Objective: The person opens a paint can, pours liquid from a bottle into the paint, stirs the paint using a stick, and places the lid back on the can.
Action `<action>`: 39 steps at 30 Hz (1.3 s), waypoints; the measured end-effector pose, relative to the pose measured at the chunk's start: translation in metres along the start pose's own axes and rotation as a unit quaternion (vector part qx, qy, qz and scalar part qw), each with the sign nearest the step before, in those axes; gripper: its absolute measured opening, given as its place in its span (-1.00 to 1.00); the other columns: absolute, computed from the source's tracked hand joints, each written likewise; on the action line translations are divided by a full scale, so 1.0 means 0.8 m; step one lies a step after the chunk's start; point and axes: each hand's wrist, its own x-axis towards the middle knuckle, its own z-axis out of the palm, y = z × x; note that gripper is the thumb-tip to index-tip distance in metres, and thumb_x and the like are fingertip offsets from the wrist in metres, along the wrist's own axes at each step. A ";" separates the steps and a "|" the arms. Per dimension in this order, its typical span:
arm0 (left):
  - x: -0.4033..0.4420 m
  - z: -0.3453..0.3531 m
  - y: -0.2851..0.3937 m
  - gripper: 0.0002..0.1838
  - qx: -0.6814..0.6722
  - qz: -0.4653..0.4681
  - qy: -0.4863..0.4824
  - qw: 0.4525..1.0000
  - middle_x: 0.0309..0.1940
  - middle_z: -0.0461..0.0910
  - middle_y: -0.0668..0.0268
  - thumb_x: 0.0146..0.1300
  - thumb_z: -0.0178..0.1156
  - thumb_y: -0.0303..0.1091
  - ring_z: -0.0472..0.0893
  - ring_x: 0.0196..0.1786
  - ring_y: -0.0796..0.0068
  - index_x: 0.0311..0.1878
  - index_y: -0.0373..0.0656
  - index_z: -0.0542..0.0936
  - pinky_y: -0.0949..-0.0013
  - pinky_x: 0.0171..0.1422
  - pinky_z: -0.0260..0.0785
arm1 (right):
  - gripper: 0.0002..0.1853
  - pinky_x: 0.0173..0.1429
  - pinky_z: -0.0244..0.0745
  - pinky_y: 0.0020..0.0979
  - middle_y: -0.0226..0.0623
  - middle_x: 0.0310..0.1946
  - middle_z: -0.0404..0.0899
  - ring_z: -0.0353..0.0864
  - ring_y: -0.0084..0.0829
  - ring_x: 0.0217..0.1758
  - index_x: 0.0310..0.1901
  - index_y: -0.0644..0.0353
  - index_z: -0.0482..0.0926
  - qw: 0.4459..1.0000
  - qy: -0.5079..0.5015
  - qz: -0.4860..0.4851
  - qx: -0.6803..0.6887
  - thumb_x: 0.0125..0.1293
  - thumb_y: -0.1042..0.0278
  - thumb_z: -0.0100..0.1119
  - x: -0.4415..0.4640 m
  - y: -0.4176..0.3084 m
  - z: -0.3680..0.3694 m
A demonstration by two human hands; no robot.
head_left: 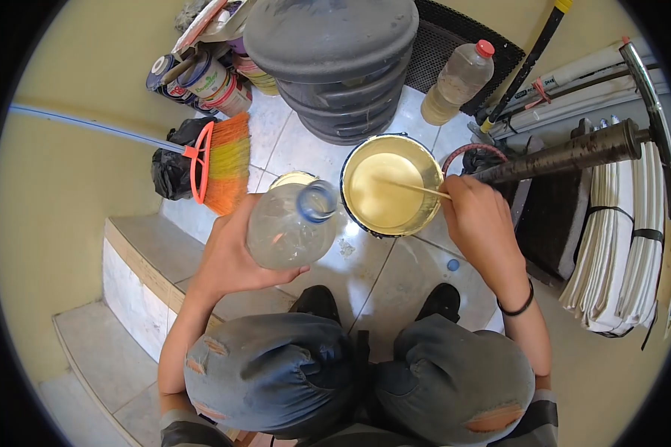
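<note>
A yellowish wall (52,179) curves around a pale tiled floor (365,261), with tiled steps (149,261) on the person's left. A large dark lidded barrel (335,97) stands on the tiles beyond the hands, and a broom (227,164) with orange and yellow bristles leans in from the left. Nearer the person, a bucket (345,201) of cream-coloured paint (384,190) sits on the floor. To its left, the left hand (227,249) holds a clear bottle (283,235) above the floor, its fingers spread around the side and the open mouth tilted up toward the person. At the bucket's right edge, the right hand (481,223) has its fingers closed together on a thin stick (421,188), whose far end reaches into the paint. A small blue cap (453,264) lies below that hand on the tiles.
</note>
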 end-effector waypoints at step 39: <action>0.035 0.023 0.005 -0.14 0.257 -0.101 -0.160 0.948 -0.38 0.75 -0.06 -0.09 0.69 0.01 0.78 -0.22 -0.20 0.21 -0.31 0.59 -0.06 -0.05 0.59 | -0.77 0.12 0.33 -0.10 -0.19 -0.32 0.78 0.74 -0.15 -0.23 -0.33 0.09 0.85 0.985 -0.100 -0.139 -0.013 0.47 0.23 0.34 0.055 0.017 0.084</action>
